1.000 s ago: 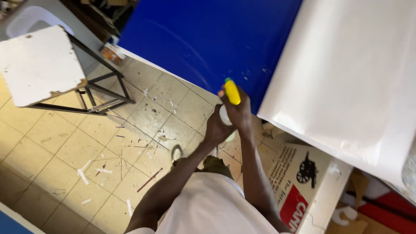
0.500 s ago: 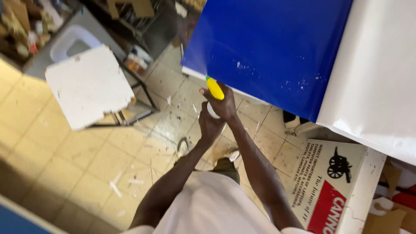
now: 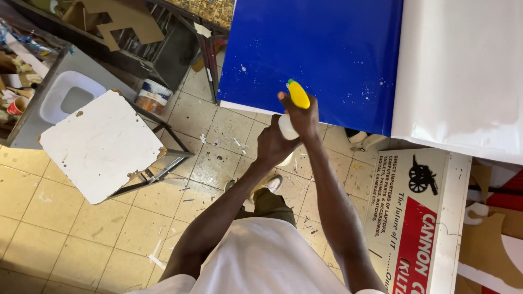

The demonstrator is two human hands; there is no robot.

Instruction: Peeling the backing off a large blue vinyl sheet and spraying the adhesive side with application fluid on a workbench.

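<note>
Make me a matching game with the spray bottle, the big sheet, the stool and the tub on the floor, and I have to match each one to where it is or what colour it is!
Things:
1. spray bottle
2. big sheet
3. stool
4. tub

Descriptions:
A. white chipped square top, standing on the tiled floor at the left
B. deep blue, speckled with small white droplets
C. on the floor beside the blue sheet's lower left corner
D. yellow nozzle, held in both hands

Pairs: 1-D, 2-B, 3-A, 4-C

The left hand and the right hand both grip the bottle.
</note>
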